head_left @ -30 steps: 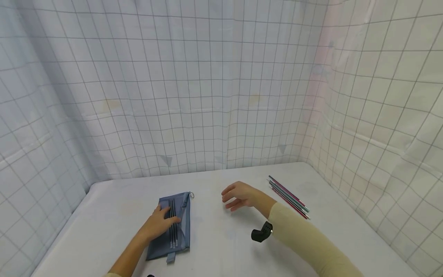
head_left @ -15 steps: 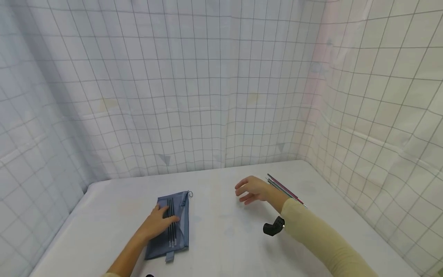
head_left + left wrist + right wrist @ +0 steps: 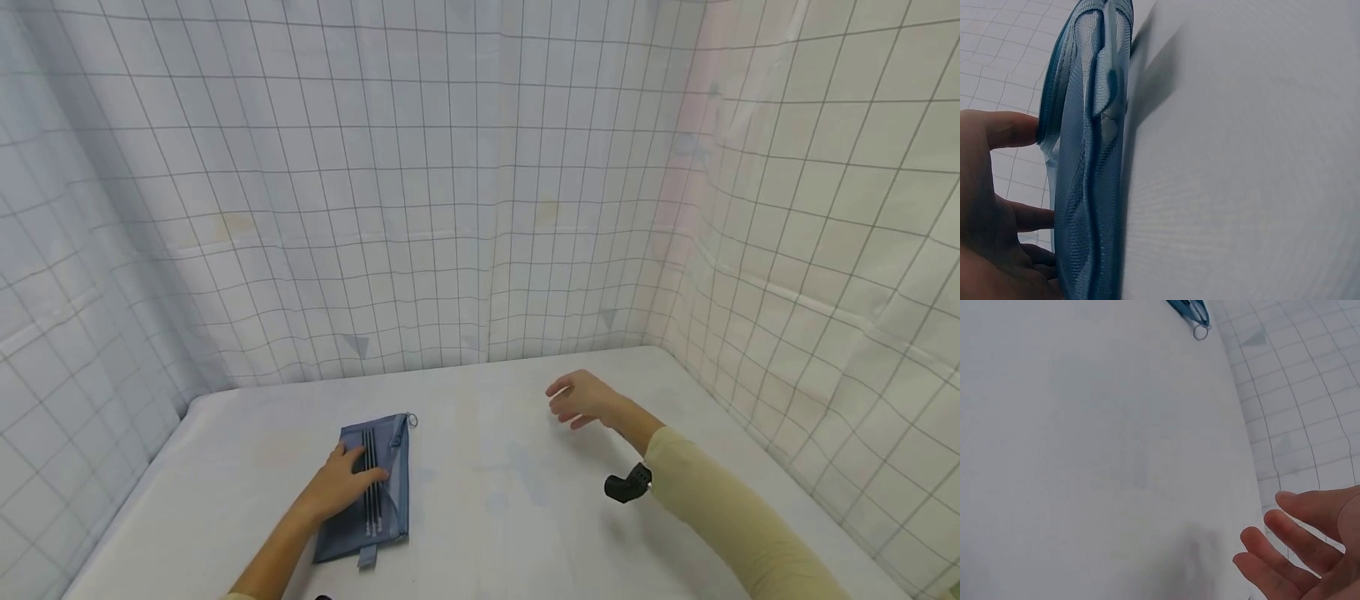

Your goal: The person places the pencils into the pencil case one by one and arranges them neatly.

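Note:
A blue zip pencil pouch (image 3: 337,537) lies flat at left centre in the head view, with a metal ring (image 3: 413,422) at its far corner. Slim dark pencils (image 3: 368,510) run lengthwise along its face. My left hand (image 3: 335,485) rests on the pouch, fingers spread, thumb over the pencils. Seen edge-on in the left wrist view, the pouch (image 3: 1079,206) has my thumb and fingers touching its upper face. To the right, my right hand (image 3: 585,398) hovers over the table, holding nothing, fingers loosely bent. The coloured pencils on that side are hidden behind the right hand and arm.
A white-covered table (image 3: 480,500) spreads beneath both hands. Grid-patterned white curtains (image 3: 480,208) rise along its back and both sides. On the right forearm sits a black wrist camera (image 3: 628,485).
My right hand has moved right and farther back, and its arm now covers the coloured pencils that showed earlier. My left hand stays on the pouch.

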The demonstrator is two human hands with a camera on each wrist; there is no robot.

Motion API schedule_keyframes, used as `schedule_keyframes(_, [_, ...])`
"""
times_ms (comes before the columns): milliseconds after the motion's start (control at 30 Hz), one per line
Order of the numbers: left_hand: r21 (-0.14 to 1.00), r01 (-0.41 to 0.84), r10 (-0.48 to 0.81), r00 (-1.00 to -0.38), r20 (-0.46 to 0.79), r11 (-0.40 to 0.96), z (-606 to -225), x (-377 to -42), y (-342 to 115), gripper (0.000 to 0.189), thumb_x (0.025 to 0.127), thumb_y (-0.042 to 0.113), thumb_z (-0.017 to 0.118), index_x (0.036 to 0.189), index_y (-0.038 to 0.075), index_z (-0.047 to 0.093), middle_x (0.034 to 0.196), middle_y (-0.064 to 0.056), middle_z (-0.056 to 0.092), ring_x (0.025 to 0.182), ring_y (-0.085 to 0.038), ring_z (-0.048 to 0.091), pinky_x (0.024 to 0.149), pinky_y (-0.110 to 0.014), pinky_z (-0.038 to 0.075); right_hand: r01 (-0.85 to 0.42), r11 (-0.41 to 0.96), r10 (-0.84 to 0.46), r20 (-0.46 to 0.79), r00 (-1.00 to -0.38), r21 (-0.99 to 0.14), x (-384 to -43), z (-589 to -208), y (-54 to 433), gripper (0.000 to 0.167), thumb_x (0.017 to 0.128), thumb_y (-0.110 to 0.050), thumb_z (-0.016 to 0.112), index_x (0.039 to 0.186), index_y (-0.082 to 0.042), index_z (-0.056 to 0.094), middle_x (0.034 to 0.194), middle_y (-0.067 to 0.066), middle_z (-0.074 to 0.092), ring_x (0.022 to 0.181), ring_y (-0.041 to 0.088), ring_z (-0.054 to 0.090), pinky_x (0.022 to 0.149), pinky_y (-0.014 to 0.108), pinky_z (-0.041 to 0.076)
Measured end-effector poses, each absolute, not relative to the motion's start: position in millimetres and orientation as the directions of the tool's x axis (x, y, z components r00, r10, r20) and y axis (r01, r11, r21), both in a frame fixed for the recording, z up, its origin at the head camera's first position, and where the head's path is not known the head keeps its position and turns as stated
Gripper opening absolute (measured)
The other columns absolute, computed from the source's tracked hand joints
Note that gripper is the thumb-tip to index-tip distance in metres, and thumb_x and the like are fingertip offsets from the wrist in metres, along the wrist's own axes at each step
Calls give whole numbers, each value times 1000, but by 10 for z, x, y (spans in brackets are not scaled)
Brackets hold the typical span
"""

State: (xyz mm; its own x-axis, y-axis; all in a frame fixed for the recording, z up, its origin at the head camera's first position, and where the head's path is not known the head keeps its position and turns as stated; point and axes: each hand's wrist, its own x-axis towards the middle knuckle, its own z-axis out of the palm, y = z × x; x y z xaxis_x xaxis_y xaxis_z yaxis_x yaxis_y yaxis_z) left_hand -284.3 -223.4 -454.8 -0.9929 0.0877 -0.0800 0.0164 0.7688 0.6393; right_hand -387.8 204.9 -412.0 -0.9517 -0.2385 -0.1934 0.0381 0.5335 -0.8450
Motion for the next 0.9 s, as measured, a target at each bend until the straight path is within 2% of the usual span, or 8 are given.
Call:
schedule_keyframes(167, [638, 15, 86, -993, -80, 770, -4545, -2845, -2229, 87, 96, 45, 65, 149, -17, 37, 155, -50, 12, 139, -69, 20, 107, -77, 26, -1, 583, -212, -151, -965, -812, -3900, -4129, 2257, 41, 97, -5, 71, 136, 2, 63, 125, 19, 69, 96, 27, 71, 77, 40, 61])
schedule_keyframes(300, [636, 20, 87, -993, -74, 771, -4542, -2837, -2228, 87, 96, 45, 65, 149, -17, 37, 154, -50, 13, 139, -69, 20, 107, -78, 27, -86, 650, -228, -86, -970, -755, -3903, -4123, 2410, 40, 96, -5, 71, 135, 2, 64, 122, 16, 71, 97, 27, 71, 74, 37, 61])
schedule_keyframes(500, [633, 26, 88, -994, -67, 774, -4549, -2829, -2236, 87, 96, 45, 66, 149, -17, 37, 154, -51, 13, 138, -70, 21, 106, -78, 27, -295, 785, -330, 35, -943, -546, -3885, -4148, 2566, 35, 96, -4, 71, 130, 3, 67, 116, 10, 73, 111, 30, 67, 90, 44, 57])
schedule_keyframes(600, [629, 26, 86, -994, -65, 777, -4552, -2835, -2233, 87, 95, 45, 66, 148, -17, 38, 154, -51, 13, 139, -69, 21, 106, -78, 27, -329, 803, -349, 56, -935, -497, -3883, -4180, 2621, 34, 95, -5, 72, 129, 3, 68, 118, 11, 73, 116, 34, 65, 96, 49, 53])
schedule_keyframes(900, [628, 20, 79, -995, -66, 778, -4558, -2825, -2223, 86, 95, 44, 66, 148, -18, 37, 154, -50, 14, 139, -69, 22, 106, -77, 28, -333, 881, -341, 37, -939, -336, -3925, -4334, 2731, 35, 92, -5, 71, 126, 4, 70, 123, 17, 70, 121, 39, 61, 100, 53, 50])
